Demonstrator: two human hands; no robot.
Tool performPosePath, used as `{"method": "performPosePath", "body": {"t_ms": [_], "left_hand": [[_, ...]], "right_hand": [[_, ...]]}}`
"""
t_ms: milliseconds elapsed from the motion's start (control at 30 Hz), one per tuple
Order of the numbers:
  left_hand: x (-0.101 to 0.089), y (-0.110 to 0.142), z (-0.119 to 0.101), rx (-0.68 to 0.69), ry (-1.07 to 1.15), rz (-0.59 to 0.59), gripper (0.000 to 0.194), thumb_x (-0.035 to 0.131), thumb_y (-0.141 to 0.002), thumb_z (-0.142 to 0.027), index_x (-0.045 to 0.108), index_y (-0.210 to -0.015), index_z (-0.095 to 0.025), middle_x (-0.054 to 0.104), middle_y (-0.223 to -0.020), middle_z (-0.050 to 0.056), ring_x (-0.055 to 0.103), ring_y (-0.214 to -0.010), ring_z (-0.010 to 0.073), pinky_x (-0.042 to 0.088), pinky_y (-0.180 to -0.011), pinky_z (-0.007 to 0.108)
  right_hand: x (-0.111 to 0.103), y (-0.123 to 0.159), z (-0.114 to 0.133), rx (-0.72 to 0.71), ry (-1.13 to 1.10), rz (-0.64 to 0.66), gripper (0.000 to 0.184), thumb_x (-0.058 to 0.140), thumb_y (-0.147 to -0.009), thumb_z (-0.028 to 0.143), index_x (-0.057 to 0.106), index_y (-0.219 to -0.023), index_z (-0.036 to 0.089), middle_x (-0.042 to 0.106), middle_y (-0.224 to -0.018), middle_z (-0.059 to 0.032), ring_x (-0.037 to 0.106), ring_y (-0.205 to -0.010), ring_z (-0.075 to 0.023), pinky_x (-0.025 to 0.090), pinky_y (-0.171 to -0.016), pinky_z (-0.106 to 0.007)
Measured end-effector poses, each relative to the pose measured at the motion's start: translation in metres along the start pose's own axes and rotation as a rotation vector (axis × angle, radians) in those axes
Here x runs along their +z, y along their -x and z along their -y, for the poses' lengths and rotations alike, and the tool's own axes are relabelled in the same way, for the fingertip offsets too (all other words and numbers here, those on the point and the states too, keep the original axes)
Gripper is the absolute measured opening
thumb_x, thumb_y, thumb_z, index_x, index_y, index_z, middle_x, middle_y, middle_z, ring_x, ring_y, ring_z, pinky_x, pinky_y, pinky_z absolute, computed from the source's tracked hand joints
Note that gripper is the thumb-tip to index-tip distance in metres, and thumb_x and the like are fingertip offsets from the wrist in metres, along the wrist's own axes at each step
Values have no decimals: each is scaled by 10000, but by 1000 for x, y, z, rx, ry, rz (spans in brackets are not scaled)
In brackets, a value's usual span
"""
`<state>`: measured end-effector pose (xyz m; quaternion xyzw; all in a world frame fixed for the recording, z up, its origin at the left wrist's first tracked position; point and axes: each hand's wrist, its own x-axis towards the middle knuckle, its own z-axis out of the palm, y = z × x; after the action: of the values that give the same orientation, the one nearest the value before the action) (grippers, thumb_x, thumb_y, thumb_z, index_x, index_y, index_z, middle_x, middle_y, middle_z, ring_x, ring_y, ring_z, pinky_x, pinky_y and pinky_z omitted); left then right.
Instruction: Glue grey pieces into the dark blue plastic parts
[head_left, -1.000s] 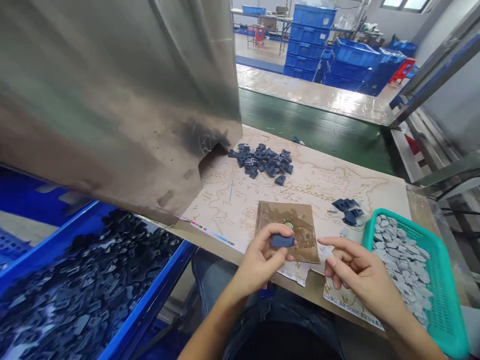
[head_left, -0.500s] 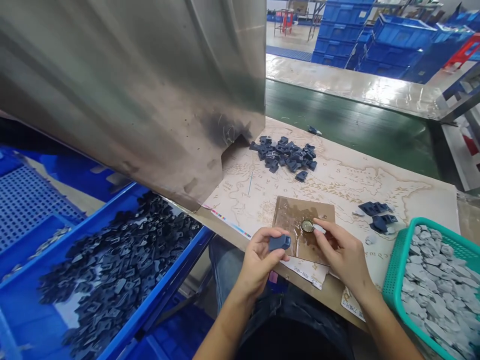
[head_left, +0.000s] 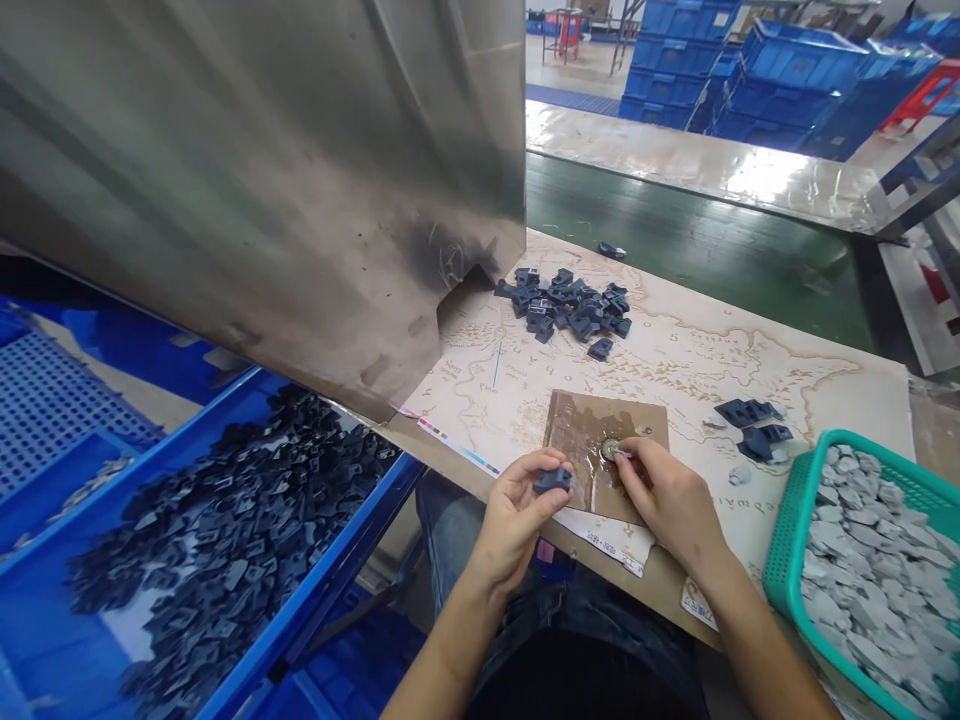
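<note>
A: Far left?
B: A blue plastic crate (head_left: 322, 590), heaped with dark blue moulded parts (head_left: 225, 530).

A: Next along?
B: The left hand (head_left: 510, 525), half closed, fingers and thumb clenched on a single dark blue part (head_left: 553, 481). Long axis roughly crosswise, slightly tilted, one end toward the right hand (head_left: 671, 500).

A: Just beyond that?
B: A brown square pad (head_left: 577, 430) on a printed map sheet (head_left: 480, 390), with a round metal disc (head_left: 610, 450) near the pad's right side. Disc up and to the right of the part, much nearer the right hand than the left.

A: And the right hand?
B: Fingers drawn together, tips at the disc, apparently pinching a pale sliver (head_left: 624, 455), too small to identify. Contact with the disc or only a place just beside it: impossible to tell.

A: Far right?
B: A teal plastic basket (head_left: 787, 570), full of grey pieces (head_left: 877, 580).
</note>
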<state>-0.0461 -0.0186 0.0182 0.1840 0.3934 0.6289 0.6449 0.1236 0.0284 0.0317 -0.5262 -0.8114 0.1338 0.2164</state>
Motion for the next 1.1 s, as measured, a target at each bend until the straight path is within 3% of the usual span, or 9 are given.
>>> {"method": "performPosePath", "body": {"t_ms": [133, 267, 433, 567, 733, 900, 1100], "left_hand": [[0, -1, 1, -5, 8, -29, 324, 873, -493, -303, 677, -721, -183, 669, -795, 7, 650, -802, 127, 525, -726, 208], [1, -1, 4, 12, -37, -80, 377, 878, -473, -301, 678, -771, -185, 689, -771, 7, 670, -766, 140, 531, -697, 218], [1, -1, 7, 94, -156, -90, 373, 859, -506, -309, 692, -813, -179, 707, -783, 33, 677, -738, 154, 538, -664, 224], [4, -1, 9, 273, -270, -16, 227, 807, -607, -276, 668, -763, -188, 714, -825, 47, 696, -821, 190, 560, -706, 261], [11, 2, 19, 632, -433, -35, 93, 725, -715, -169, 650, -762, -197, 715, -845, 49, 694, -836, 165, 568, -735, 265], [14, 7, 28, 900, -575, 8, 199, 713, -721, -74, 625, -811, -228, 708, -851, 3, 701, -804, 142, 581, -740, 273], [13, 10, 33, 1017, -688, 41, 144, 708, -759, -165, 589, -804, -233, 691, -811, -13, 703, -762, 151, 587, -653, 282]], "right_hand": [[-1, 0, -1, -13, 4, -12, 187, 407, -906, 270, 576, -877, 197, 698, -777, -44, 674, -679, -177, 486, -592, -272], [-3, 0, 0, 22, -52, -23, 179, 438, -890, 284, 588, -846, 196, 657, -665, -21, 627, -562, -152, 470, -538, -257], [-8, 1, 2, 155, -307, -105, 214, 515, -859, 334, 629, -955, 180, 623, -617, -7, 557, -477, -126, 476, -488, -249], [-12, 7, 3, 237, -666, -86, 243, 585, -830, 392, 655, -957, 197, 681, -712, -32, 648, -583, -147, 559, -568, -261], [-17, 19, 9, 280, -970, -59, 276, 652, -792, 439, 667, -926, 198, 702, -689, -44, 679, -578, -165, 584, -535, -249], [-23, 30, 16, 196, -1013, -74, 224, 658, -806, 391, 671, -891, 184, 689, -631, -34, 660, -515, -144, 559, -480, -211], [-27, 36, 17, 86, -902, -74, 200, 632, -829, 361, 693, -927, 197, 715, -750, -55, 657, -557, -134, 570, -525, -226]]}}
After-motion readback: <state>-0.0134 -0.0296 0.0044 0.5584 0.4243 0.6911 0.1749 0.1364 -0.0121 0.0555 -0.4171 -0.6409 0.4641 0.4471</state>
